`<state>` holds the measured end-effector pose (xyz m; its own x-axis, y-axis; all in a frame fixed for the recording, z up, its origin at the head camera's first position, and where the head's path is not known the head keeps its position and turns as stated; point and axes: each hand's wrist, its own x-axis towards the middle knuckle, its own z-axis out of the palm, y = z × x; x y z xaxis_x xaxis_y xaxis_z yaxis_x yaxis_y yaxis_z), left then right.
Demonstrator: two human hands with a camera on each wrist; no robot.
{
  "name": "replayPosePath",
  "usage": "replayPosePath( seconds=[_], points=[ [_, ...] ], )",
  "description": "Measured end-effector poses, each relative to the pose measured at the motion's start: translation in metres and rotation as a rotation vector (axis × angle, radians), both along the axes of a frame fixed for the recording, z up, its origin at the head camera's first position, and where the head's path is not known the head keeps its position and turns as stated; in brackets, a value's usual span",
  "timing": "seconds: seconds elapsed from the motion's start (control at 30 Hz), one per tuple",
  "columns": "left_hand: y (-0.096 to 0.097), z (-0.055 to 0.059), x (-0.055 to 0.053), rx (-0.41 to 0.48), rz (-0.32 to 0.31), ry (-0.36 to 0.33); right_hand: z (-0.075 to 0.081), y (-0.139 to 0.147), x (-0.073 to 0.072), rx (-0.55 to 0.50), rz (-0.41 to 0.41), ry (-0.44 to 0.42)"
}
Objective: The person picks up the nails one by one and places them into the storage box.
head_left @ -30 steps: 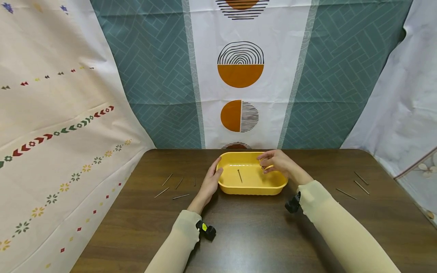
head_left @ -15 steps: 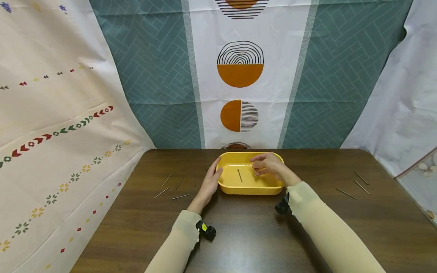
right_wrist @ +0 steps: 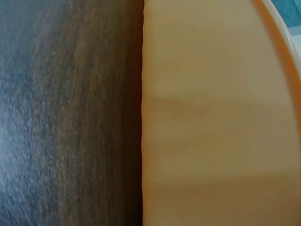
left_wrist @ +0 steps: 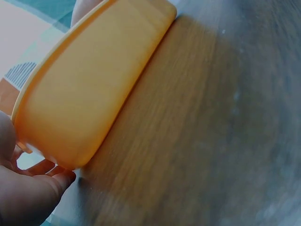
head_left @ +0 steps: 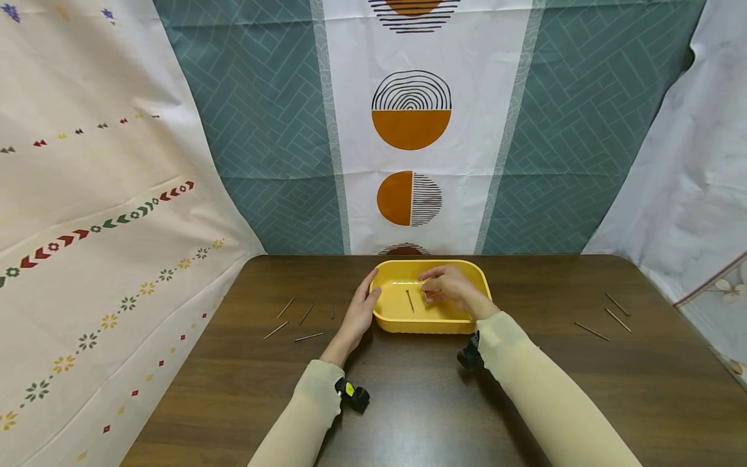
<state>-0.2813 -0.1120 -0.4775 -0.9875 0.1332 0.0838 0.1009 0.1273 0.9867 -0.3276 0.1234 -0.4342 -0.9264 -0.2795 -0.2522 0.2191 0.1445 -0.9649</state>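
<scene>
A yellow plastic tray (head_left: 428,326) stands on the table. My left hand (head_left: 357,311) grips its left end, thumb at the rim; in the left wrist view the fingers (left_wrist: 61,179) curve under the tray's corner. My right hand (head_left: 448,287) is inside the tray, reaching over its front right side and pinching a thin metal nail (head_left: 425,296) between thumb and fingers. Just left of those fingers another nail (head_left: 410,301) lies on the tray floor. The right wrist view holds only the tray's outer wall (right_wrist: 216,113) and tabletop; the right hand is hidden there.
Several nails, one of them a slanted nail (head_left: 276,330), lie spread on the brown wooden table (head_left: 408,402) left of the tray. On the right lie three more, including a nail (head_left: 592,332). Patterned cloth (head_left: 280,130) hangs behind the table and at both sides.
My right hand has moved left inside the tray with the nail, from the right end toward the nail on the floor. The left hand and tray have stayed in place.
</scene>
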Motion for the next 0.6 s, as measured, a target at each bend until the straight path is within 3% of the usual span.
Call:
replayPosePath(
  seconds=[0.4,0.6],
  points=[
    [0.0,-0.001,0.0,0.003,-0.001,-0.007,0.002,-0.016,-0.003,-0.013,-0.002,-0.029],
    [0.0,0.001,0.0,0.002,-0.005,-0.004,-0.006,-0.022,-0.008,0.025,-0.025,-0.035]
  ],
)
